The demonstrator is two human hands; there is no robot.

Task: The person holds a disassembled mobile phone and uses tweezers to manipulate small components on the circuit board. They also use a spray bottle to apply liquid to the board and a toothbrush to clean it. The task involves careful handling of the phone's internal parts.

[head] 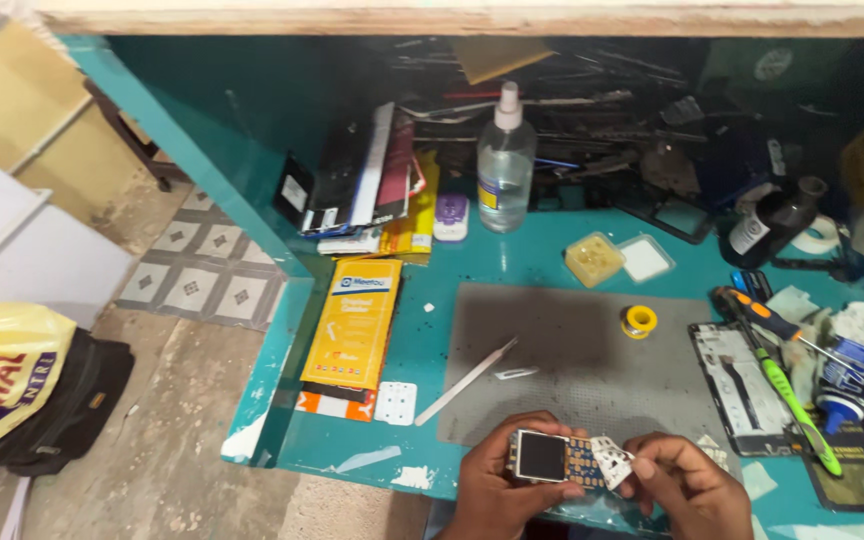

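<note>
My left hand (pixel 492 485) grips a small phone circuit board (pixel 549 458) with a dark square screen on its left part and a blue keypad area on its right. My right hand (pixel 687 485) pinches a small white flat piece (pixel 612 460) at the board's right end, touching it. Both hands are at the near edge of the teal workbench (pixel 432 320), just in front of a grey work mat (pixel 572 365). White tweezers (pixel 467 380) and a thin pointed metal tool (pixel 517 373) lie on the mat's left side, apart from my hands.
A clear spray bottle (pixel 505 165), stacked packets (pixel 362 180), a yellow flat packet (pixel 354 320), a solder spool (pixel 639 321), a small yellow box (pixel 593 258), screwdrivers (pixel 782 385), an opened phone (pixel 742 385) and a dark bottle (pixel 772 220) crowd the bench. A yellow bag (pixel 2 375) sits on the floor, left.
</note>
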